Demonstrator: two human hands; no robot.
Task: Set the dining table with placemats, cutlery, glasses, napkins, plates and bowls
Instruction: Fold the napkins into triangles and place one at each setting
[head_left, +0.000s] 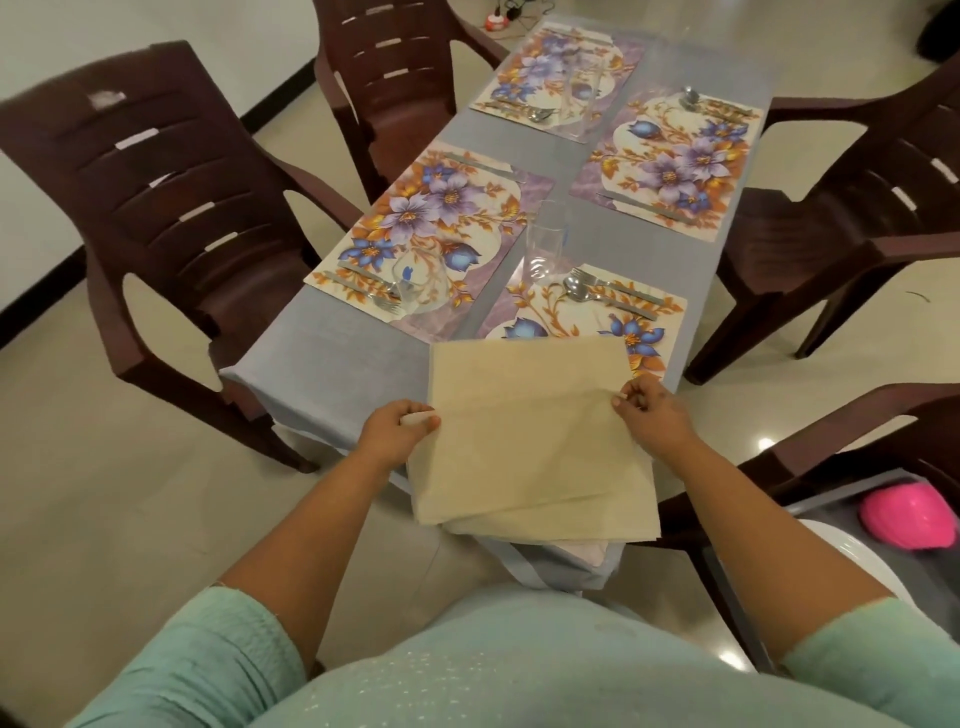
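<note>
Fingers of the left hand (397, 428) pinch the left edge of a cream napkin (524, 436), and the right hand (649, 415) pinches its right edge between thumb and curled fingers, so the top sheet is held spread between both hands over the near end of the table (322, 358). More cream napkins lie stacked under it, their edges fanned out at the table's near corner. The lifted napkin covers the near part of the closest placemat (587, 306), where a spoon and forks (597, 291) lie along the far edge. A tall clear glass (548, 239) stands just beyond that mat. To the left, a second floral placemat (431, 234) carries a stemless glass (415, 275) and cutlery. Two further placemats (670, 161) sit at the far end, each with cutlery. Dark brown plastic chairs (171, 208) surround the table. A pink object (906, 514) rests in a grey tray at the right edge.
</note>
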